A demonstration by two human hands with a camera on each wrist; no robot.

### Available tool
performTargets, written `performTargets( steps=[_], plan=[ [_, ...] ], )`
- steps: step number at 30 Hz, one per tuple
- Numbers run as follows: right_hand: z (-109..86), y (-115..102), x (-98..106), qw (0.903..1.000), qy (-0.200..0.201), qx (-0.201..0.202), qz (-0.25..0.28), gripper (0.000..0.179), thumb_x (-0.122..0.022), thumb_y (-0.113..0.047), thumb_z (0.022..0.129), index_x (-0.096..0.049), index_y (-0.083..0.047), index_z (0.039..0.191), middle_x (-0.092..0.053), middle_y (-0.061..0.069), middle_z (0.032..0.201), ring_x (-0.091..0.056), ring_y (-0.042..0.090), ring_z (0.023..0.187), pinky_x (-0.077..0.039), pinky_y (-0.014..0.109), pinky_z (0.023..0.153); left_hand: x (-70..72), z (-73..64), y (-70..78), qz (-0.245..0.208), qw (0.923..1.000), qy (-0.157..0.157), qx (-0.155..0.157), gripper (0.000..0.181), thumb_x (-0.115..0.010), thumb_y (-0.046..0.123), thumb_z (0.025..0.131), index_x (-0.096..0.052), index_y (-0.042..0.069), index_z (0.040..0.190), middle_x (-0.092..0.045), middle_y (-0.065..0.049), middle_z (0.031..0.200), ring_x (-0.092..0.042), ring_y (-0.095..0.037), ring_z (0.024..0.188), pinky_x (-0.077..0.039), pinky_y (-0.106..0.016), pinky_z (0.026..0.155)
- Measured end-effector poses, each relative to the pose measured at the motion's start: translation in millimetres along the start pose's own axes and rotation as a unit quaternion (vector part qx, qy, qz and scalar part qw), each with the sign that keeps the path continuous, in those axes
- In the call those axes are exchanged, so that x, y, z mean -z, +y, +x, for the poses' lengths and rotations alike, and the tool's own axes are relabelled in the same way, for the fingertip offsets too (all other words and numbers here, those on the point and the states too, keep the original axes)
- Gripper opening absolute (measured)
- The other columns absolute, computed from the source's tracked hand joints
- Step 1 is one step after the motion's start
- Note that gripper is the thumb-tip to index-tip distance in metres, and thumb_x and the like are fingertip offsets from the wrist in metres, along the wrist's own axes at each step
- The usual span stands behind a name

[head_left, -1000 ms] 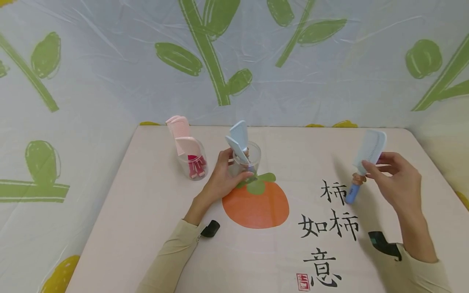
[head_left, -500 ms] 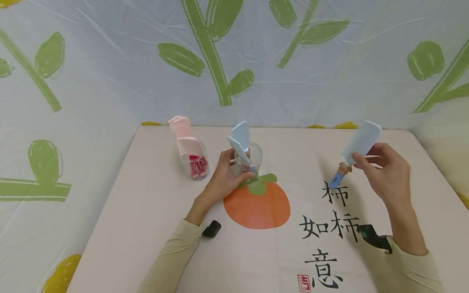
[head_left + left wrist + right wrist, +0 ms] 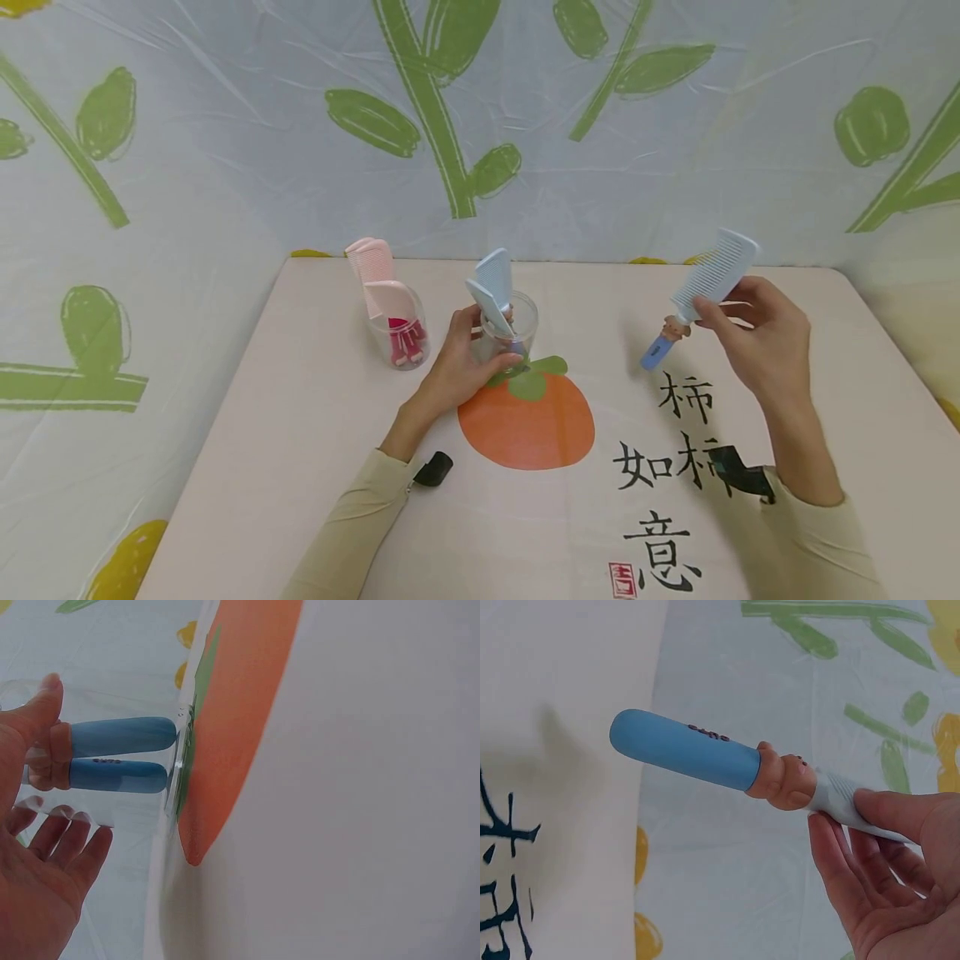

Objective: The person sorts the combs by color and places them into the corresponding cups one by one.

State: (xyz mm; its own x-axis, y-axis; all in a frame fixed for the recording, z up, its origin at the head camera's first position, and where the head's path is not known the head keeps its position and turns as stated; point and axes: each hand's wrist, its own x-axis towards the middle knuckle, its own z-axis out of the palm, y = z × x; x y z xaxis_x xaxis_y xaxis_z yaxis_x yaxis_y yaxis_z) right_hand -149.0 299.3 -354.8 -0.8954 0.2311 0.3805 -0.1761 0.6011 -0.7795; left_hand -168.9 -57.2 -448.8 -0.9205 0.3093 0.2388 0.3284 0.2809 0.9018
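My right hand (image 3: pixel 765 337) pinches a light blue comb (image 3: pixel 716 275) by its toothed part, above the table. The comb's darker blue handle (image 3: pixel 686 750), with a brown bear figure (image 3: pixel 784 780) at its neck, points down and to the left. With thumb and fingers around its side, my left hand (image 3: pixel 468 358) holds a clear cup (image 3: pixel 525 321) standing on the table. Two blue combs (image 3: pixel 492 279) stand in that cup, handles down, as the left wrist view shows their blue handles (image 3: pixel 124 736) near the cup's base.
Left of the held cup, another clear cup (image 3: pixel 415 337) contains pink combs (image 3: pixel 372 262) with red handles. An orange persimmon print (image 3: pixel 525 425) and black characters (image 3: pixel 663 550) mark the pale tabletop (image 3: pixel 285 433). A leaf-patterned sheet (image 3: pixel 247 167) rises behind the table's far edge.
My right hand has carried the blue comb leftward and a little up, toward the cups, and the comb leans more. The left hand and both cups keep their places.
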Motion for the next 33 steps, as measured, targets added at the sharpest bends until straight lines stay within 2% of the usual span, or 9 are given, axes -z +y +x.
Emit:
performTargets(
  steps=[8, 14, 21, 25, 28, 33],
  plan=[
    [1.1, -17.0, -9.3, 0.9996, 0.006, 0.01, 0.025, 0.042, -0.077, -0.004, 0.092, -0.065, 0.0, 0.132, -0.065, -0.012, 0.112, -0.065, -0.003, 0.089, -0.05, 0.007, 0.077, 1.0, 0.6, 0.7, 0.001, 1.0, -0.001, -0.002, 0.083, -0.083, 0.025, 0.089, -0.032, 0.006, 0.151, -0.038, -0.013, 0.145, -0.047, -0.025, 0.13, -0.044, -0.048, 0.11],
    [2.8, -29.9, -15.3, 0.9974, 0.02, 0.038, 0.057, 0.042, -0.077, -0.003, 0.091, -0.067, -0.004, 0.131, -0.067, -0.011, 0.111, -0.068, 0.001, 0.088, -0.052, 0.009, 0.077, 1.0, 0.5, 0.2, -0.001, 1.0, 0.001, -0.002, 0.082, -0.083, 0.026, 0.089, -0.032, 0.007, 0.151, -0.038, -0.012, 0.145, -0.047, -0.023, 0.129, -0.044, -0.048, 0.109],
    [4.9, -47.5, -25.5, 0.9908, 0.035, 0.075, 0.108, 0.043, -0.076, 0.001, 0.09, -0.067, -0.005, 0.132, -0.07, -0.003, 0.115, -0.07, 0.007, 0.09, -0.055, 0.014, 0.078, -0.4, -0.2, -2.1, -0.012, 0.9999, 0.002, -0.008, 0.081, -0.083, 0.025, 0.089, -0.033, 0.008, 0.15, -0.039, -0.011, 0.144, -0.047, -0.024, 0.13, -0.043, -0.048, 0.11],
    [6.1, -56.7, -32.3, 0.985, 0.046, 0.093, 0.137, 0.043, -0.076, 0.002, 0.09, -0.067, -0.006, 0.132, -0.071, 0.003, 0.117, -0.072, 0.008, 0.093, -0.055, 0.015, 0.078, 0.0, -0.1, -1.1, -0.009, 0.9999, 0.003, -0.007, 0.081, -0.084, 0.026, 0.089, -0.033, 0.008, 0.15, -0.039, -0.011, 0.144, -0.048, -0.023, 0.13, -0.043, -0.048, 0.11],
    [6.6, -62.9, -36.7, 0.9783, 0.052, 0.124, 0.158, 0.041, -0.076, 0.003, 0.09, -0.067, -0.002, 0.13, -0.071, 0.008, 0.117, -0.073, 0.011, 0.094, -0.057, 0.018, 0.078, 0.5, -0.1, 0.0, -0.003, 1.0, 0.002, -0.003, 0.082, -0.084, 0.026, 0.088, -0.033, 0.008, 0.15, -0.039, -0.011, 0.144, -0.048, -0.023, 0.129, -0.044, -0.047, 0.109],
    [7.0, -74.0, -45.9, 0.9621, 0.063, 0.146, 0.221, 0.038, -0.076, 0.005, 0.089, -0.067, 0.004, 0.126, -0.071, 0.014, 0.114, -0.074, 0.016, 0.093, -0.059, 0.022, 0.077, 0.8, 0.1, 0.1, 0.003, 1.0, 0.002, 0.0, 0.082, -0.084, 0.026, 0.088, -0.033, 0.007, 0.15, -0.039, -0.012, 0.144, -0.048, -0.023, 0.129, -0.044, -0.046, 0.109]
  ],
)
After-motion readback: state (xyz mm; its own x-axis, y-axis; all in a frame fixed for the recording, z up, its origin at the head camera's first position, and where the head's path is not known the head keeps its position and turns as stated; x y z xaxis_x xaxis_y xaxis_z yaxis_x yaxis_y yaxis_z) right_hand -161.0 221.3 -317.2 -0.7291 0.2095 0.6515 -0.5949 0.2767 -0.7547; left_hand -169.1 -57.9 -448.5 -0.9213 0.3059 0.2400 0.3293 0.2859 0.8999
